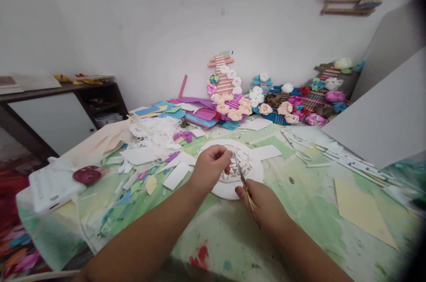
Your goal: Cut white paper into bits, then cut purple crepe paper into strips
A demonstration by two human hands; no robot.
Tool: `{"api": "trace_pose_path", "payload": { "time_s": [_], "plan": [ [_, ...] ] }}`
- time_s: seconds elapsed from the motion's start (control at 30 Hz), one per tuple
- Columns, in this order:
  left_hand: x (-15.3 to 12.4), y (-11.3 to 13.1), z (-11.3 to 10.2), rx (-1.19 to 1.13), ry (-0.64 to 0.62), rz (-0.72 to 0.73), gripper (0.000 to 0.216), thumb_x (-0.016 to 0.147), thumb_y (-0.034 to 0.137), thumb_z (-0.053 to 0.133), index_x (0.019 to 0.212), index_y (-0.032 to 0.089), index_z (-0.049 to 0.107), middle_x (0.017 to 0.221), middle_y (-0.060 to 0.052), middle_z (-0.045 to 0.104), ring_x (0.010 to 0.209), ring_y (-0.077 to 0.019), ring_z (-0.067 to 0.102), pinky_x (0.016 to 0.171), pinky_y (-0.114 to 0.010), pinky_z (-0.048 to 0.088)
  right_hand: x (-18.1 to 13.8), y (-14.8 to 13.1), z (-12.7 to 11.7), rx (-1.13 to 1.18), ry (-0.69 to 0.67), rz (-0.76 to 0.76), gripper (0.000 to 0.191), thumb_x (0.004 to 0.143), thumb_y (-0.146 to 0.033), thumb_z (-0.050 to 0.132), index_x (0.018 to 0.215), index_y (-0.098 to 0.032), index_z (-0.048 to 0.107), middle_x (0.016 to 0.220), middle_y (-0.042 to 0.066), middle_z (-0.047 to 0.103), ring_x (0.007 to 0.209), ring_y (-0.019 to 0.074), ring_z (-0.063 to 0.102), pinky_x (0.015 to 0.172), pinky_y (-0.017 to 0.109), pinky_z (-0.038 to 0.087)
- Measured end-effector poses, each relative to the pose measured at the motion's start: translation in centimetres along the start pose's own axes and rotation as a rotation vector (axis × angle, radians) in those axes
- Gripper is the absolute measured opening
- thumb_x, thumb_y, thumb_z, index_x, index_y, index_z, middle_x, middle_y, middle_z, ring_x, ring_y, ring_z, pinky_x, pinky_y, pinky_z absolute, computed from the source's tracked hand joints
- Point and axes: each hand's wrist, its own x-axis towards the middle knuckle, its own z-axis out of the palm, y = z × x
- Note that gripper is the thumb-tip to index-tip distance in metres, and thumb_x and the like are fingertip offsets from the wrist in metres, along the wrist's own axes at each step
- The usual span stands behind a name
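Observation:
A round white disc (222, 189) lies on the table in front of me, with a heap of small white strips or pieces (245, 162) on its middle. Over its left part is my left hand (213, 164), thumb and fingertips pinched together; anything between them is too small to make out. My right hand (261, 202), at the disc's lower right edge, grips a slim pointed metal tool (246, 188) with a gold-toned shaft. The tool slants up and left, its dark tip close to my left fingertips above the white pieces.
White shredded strips (156, 133) and paper scraps (176, 175) lie left. Flower-decorated stick crafts (226, 87) lean against the wall. Thin white sticks (353, 164) and a cream card (362, 211) lie right. A white device (53, 189) with a cable sits at the left edge.

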Motion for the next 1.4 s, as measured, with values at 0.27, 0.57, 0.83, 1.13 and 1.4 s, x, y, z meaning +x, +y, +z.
{"api": "trace_pose_path", "payload": {
  "time_s": [0.27, 0.57, 0.83, 1.13, 1.4],
  "plan": [
    [-0.1, 0.4, -0.2, 0.037, -0.066, 0.03, 0.018, 0.067, 0.03, 0.049, 0.057, 0.015, 0.047, 0.043, 0.004, 0.044, 0.041, -0.006, 0.042, 0.044, -0.019, 0.035, -0.1, -0.1, -0.3, -0.042, -0.014, 0.008, 0.036, 0.078, -0.043, 0.025, 0.067, -0.016, 0.046, 0.06, 0.003, 0.052, 0.053, 0.011, 0.041, 0.047, 0.023, 0.019],
    [0.5, 0.8, -1.0, 0.056, -0.198, 0.035, 0.015, 0.067, 0.025, 0.049, 0.057, 0.014, 0.049, 0.043, 0.004, 0.045, 0.041, -0.0055, 0.042, 0.044, -0.019, 0.036, -0.3, -0.5, -0.3, -0.036, -0.018, -0.005, 0.038, 0.079, -0.044, 0.022, 0.066, -0.017, 0.046, 0.059, 0.003, 0.053, 0.051, 0.0111, 0.042, 0.047, 0.022, 0.02],
    [0.6, 0.2, -0.6, -0.103, -0.176, -0.008, 0.015, 0.067, 0.026, 0.05, 0.058, 0.014, 0.048, 0.043, 0.005, 0.043, 0.038, -0.0045, 0.041, 0.04, -0.018, 0.034, -0.3, -0.6, -0.3, -0.031, 0.013, 0.02, 0.036, 0.077, -0.044, 0.027, 0.06, -0.017, 0.044, 0.055, 0.003, 0.051, 0.05, 0.011, 0.04, 0.046, 0.022, 0.021],
    [0.6, 0.1, -0.3, -0.148, -0.122, -0.037, 0.014, 0.065, 0.022, 0.051, 0.055, 0.014, 0.045, 0.044, 0.005, 0.043, 0.037, -0.0042, 0.041, 0.038, -0.018, 0.033, 0.0, -0.2, 0.2, 0.079, 0.061, 0.047, 0.042, 0.075, -0.05, 0.025, 0.053, -0.018, 0.04, 0.05, 0.0, 0.045, 0.046, 0.0091, 0.036, 0.045, 0.021, 0.022],
    [0.7, 0.0, -0.5, -0.208, -0.093, -0.049, 0.013, 0.064, 0.022, 0.05, 0.056, 0.014, 0.044, 0.045, 0.005, 0.043, 0.036, -0.0043, 0.041, 0.038, -0.018, 0.033, 0.5, 1.1, -1.4, 0.217, 0.164, 0.154, 0.04, 0.068, -0.054, 0.034, 0.053, -0.018, 0.041, 0.049, -0.002, 0.045, 0.048, 0.0098, 0.04, 0.045, 0.022, 0.027]
  ]
}}
